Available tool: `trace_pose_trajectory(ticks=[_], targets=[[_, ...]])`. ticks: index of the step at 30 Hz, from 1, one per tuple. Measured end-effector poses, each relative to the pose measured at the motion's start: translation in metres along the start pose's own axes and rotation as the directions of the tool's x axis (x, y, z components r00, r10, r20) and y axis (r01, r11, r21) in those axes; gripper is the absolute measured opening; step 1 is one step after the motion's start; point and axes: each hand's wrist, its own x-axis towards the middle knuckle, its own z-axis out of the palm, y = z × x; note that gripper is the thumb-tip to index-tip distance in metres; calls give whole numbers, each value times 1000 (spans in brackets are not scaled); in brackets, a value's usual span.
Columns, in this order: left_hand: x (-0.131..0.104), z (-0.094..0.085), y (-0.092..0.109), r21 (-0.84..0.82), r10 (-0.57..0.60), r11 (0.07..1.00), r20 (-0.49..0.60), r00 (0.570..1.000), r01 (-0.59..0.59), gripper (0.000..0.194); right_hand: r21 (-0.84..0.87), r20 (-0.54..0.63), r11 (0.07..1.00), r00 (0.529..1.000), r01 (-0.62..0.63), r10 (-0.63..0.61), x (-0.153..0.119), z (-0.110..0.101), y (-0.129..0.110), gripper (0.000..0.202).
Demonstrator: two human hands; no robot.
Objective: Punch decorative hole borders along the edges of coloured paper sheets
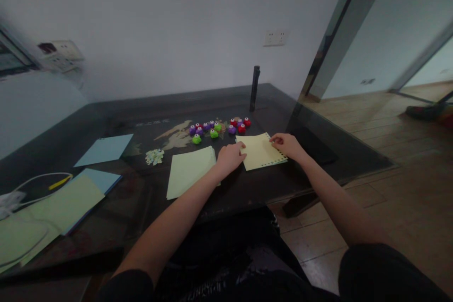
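Yellow paper (257, 151) is lying on the dark table (134, 188) in front of me, between my two hands, its row of punched holes running down the right side and along part of the near edge. A little pale green is showing beneath its near right corner. My left hand (230, 156) is touching the left edge with its fingers curled, though I cannot tell whether they are pinching the paper or only resting on it. My right hand (287, 145) is reaching over the holed right edge, its thumb and fingertips bending close together there; whether they are gripping, I cannot tell. Just left of my left hand, pale green sheets (191, 170) are lying flat, partly hidden under my forearm. Small paper bits (155, 156) are sitting in a heap farther left, with a blue sheet (105, 149) lying beyond them. Beyond my hands, red, purple and green pieces (214, 133) with eye-like white tops are standing in a loose cluster. A black, pen-like thing (254, 88) is standing upright behind them, and a flat black object (314, 145) is lying just right of my right hand.
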Motion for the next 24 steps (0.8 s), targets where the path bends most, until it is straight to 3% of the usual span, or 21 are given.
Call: trace_pose_trajectory(ticks=[10,13,17,20,24], targets=[[0,-1,2,18,28,999,1,1000,-28,28,-31,-14,999,999,29,-30,-2,-2,2,15],[-4,-14,9,3,65,998,-54,996,-65,29,-45,-94,998,994,46,-50,-2,-3,3,14],[-16,-47,13,-107,145,982,-118,982,-158,34,-13,-152,998,986,68,-70,-2,-3,-1,14],[-27,-74,-4,-143,202,964,-142,969,-222,33,2,-155,995,983,104,-102,-3,-5,-13,14],[-41,-96,-68,-59,179,981,-104,978,-186,30,65,-111,980,977,190,-183,-2,-3,-46,14]])
